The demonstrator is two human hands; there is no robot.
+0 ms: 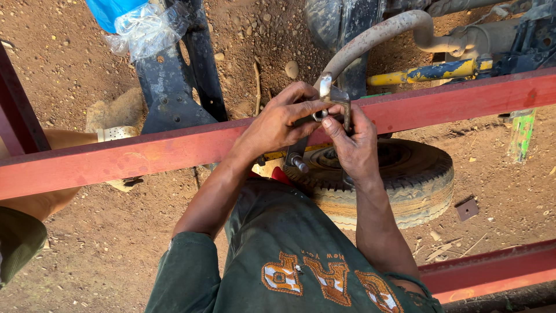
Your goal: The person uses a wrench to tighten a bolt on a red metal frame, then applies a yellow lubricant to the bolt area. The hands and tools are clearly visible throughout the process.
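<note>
You have two hands at work, your left hand (278, 122) and your right hand (350, 142), and they meet on one metal clamp (333, 101). You see two red steel beams (145, 153), one near you and one further. One worn tyre (405, 179) lies on the ground. There is one yellow bar (428, 72), one curved grey pipe (376, 35) and one small square plate (467, 209).

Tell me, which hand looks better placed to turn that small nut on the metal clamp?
Probably the right hand: its fingertips pinch the nut, while the left hand wraps around the U-shaped clamp, steadying it against the red beam.
</note>
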